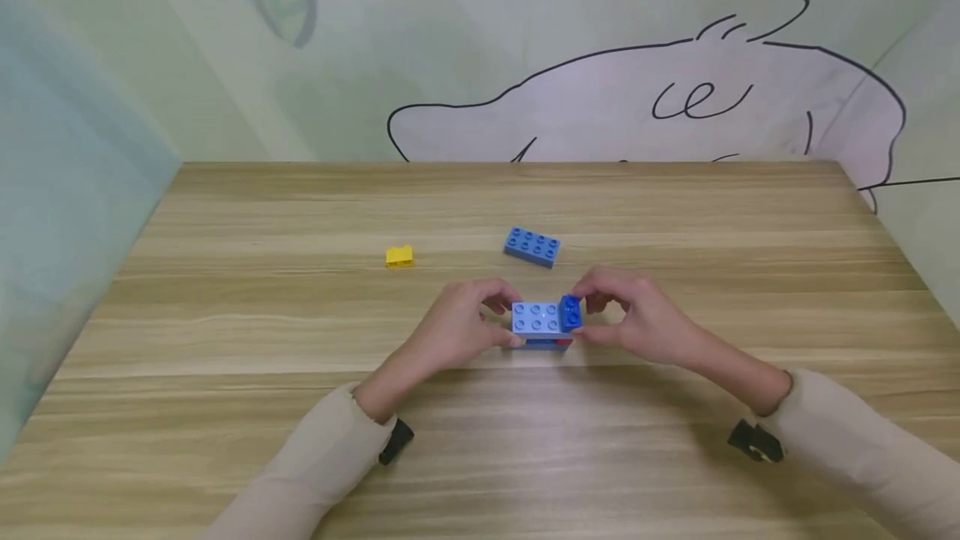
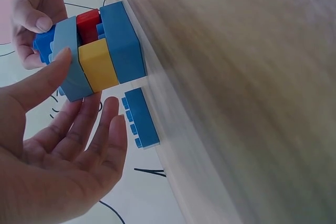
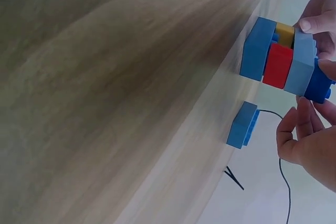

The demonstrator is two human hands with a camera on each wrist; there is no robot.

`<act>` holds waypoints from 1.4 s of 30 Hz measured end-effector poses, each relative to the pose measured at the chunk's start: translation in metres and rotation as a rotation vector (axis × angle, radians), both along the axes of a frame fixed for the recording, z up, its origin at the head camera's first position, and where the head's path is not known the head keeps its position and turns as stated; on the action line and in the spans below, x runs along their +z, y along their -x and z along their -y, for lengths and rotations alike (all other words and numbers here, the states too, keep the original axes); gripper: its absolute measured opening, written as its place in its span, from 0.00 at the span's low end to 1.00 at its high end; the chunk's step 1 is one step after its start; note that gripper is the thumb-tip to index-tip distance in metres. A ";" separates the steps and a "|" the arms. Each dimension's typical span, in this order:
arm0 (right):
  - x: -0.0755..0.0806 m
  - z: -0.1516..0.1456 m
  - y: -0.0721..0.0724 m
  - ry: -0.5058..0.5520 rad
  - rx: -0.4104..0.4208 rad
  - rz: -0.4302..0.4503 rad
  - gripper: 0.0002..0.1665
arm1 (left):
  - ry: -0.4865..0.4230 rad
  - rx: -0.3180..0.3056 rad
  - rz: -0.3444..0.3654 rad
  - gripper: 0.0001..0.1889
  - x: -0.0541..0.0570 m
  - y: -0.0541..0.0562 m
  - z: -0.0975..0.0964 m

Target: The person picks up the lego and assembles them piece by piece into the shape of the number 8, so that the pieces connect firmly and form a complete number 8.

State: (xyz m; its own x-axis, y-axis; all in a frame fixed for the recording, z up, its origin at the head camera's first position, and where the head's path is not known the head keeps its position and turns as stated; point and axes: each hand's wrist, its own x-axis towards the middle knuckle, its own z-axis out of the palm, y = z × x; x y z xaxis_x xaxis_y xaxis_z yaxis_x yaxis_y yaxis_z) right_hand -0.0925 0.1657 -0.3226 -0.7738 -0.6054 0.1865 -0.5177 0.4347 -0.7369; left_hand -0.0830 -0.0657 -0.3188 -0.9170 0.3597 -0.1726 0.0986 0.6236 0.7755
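Note:
A stack of toy building bricks stands on the table in front of me. A light blue brick [image 1: 534,320] forms its upper layer, over a yellow brick [image 2: 98,65] and a red brick [image 3: 277,65] side by side, with a blue brick [image 2: 124,43] at the bottom. My left hand [image 1: 463,325] holds the left end of the light blue brick between thumb and fingers. Between thumb and fingertips, my right hand [image 1: 637,317] pinches a small dark blue brick [image 1: 570,314] on the light blue brick's right end. Whether its studs are fully pressed together I cannot tell.
Behind the stack lies a loose blue brick [image 1: 532,247], studs up. Farther left is a small yellow brick [image 1: 400,257]. The wooden table [image 1: 225,290] ends at a wall covering [image 1: 465,48] with line drawings.

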 end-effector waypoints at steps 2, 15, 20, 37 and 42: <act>-0.001 0.000 0.000 0.010 0.002 -0.016 0.18 | 0.003 0.003 -0.002 0.19 0.000 0.000 0.000; -0.009 -0.004 0.002 0.089 0.001 0.075 0.19 | -0.006 0.000 -0.004 0.19 0.000 -0.001 0.000; -0.010 -0.004 0.001 0.091 -0.008 0.089 0.19 | -0.015 -0.010 -0.011 0.19 -0.001 -0.002 0.000; -0.009 -0.004 0.000 0.063 -0.036 0.111 0.20 | -0.047 0.083 -0.076 0.26 0.014 0.023 0.046; -0.010 -0.004 0.001 0.070 -0.030 0.097 0.20 | -0.026 0.218 -0.120 0.25 0.011 0.037 0.075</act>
State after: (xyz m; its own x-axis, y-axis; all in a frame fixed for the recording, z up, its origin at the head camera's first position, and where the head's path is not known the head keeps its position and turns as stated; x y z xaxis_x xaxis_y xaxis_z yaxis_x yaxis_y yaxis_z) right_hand -0.0932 0.1699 -0.3325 -0.8077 -0.5701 0.1506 -0.4300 0.3948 -0.8119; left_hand -0.1201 -0.1412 -0.3075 -0.9867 0.1542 -0.0505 0.0568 0.6200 0.7826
